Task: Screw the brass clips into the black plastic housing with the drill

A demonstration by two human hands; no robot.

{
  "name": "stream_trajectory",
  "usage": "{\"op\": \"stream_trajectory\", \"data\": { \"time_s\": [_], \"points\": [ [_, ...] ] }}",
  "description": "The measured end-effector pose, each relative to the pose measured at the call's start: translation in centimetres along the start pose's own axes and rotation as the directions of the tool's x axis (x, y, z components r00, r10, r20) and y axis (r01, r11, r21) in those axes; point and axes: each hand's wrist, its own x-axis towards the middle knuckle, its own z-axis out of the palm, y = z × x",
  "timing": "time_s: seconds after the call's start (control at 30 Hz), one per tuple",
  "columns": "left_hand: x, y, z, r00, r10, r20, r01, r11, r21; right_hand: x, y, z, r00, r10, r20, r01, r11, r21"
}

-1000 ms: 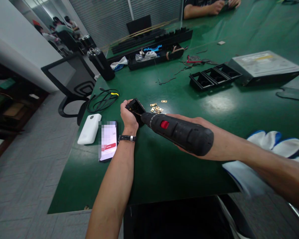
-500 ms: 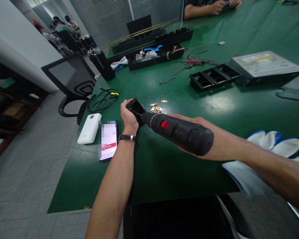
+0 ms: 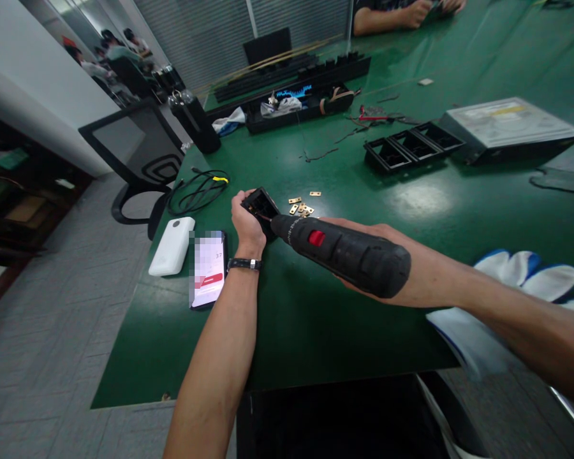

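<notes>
My left hand is closed around a small black box-like housing, its open side tilted up. In my right hand is a black cordless drill with a red switch on top. The drill's nose points left into the housing; a thin bit shows there, but its exact contact point is hidden. Just beyond the housing lie several small brass plates with holes. The drill's body covers most of my right fingers.
Left of my forearm are a phone, a white power bank and a coiled cable. Farther off stand a black bottle, a three-bay black frame and a metal box. White gloves lie right. Another person's hands show across the table.
The number on the phone screen has gone from 36 to 37. Both hands, the drill and the housing look almost unmoved.
</notes>
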Motion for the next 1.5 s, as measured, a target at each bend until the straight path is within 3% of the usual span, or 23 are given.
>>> {"op": "stream_trajectory", "data": {
  "time_s": [0.27,0.83,0.9,1.07,1.27,1.5],
  "points": [
    [0.0,-0.1,-0.2,1.000,0.006,0.006,-0.006,1.000,-0.001,0.0,-0.3,-0.1,1.000,0.024,0.020,-0.024,0.999,0.027],
    [-0.2,0.1,0.2,1.000,-0.001,-0.005,0.001,1.000,-0.002,0.6,-0.5,-0.1,0.997,-0.044,-0.071,0.047,0.998,0.037],
    [-0.1,0.1,0.2,1.000,-0.003,-0.005,0.003,1.000,-0.006,0.7,-0.8,-0.2,0.996,0.019,-0.091,-0.013,0.998,0.066],
    [-0.1,0.1,0.2,1.000,0.024,-0.015,-0.024,1.000,-0.006,0.9,-0.8,-0.2,0.958,0.286,-0.006,-0.273,0.921,0.278],
    [0.3,-0.1,0.0,0.996,0.074,-0.049,-0.074,0.997,0.002,1.1,0.7,0.2,0.920,0.392,0.015,-0.341,0.780,0.524],
    [1.0,-0.8,-1.0,0.958,0.256,-0.132,-0.237,0.961,0.142,0.9,1.1,0.7,0.879,0.474,0.053,-0.393,0.657,0.643]
  ]
}}
